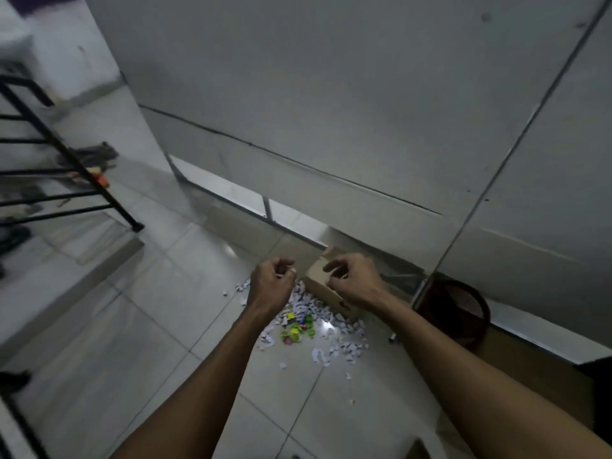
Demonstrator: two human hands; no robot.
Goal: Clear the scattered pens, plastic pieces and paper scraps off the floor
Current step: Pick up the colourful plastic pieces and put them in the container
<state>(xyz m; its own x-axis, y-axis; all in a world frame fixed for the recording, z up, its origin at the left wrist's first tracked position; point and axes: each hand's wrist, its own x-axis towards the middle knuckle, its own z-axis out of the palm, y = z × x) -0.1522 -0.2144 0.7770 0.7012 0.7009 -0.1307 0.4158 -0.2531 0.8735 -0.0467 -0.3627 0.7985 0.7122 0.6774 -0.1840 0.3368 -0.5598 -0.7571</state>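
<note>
Both hands hovering above the paper scraps (318, 313): left hand (270, 286) and right hand (354, 281) loosely curled, grip unclear; cardboard box (319, 281) sitting beneath.

Cardboard box (319, 279) — partly hidden behind right hand (356, 283).

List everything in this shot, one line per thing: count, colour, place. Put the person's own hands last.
paper scraps: many, white, piled on the floor under the hands
plastic pieces: several, green, yellow and pink, in the middle of the pile
cardboard box: one, tan, on the floor beside the pile, behind the right hand
basket: one, dark brown, on the floor to the right, against the wall
railing: one, black, at the left
floor tiles: many, pale grey, underfoot
wall panels: several, grey, behind the box
left hand: one, fingers curled, above the pile; any contents too small to tell
right hand: one, fingers curled, in front of the box
</note>
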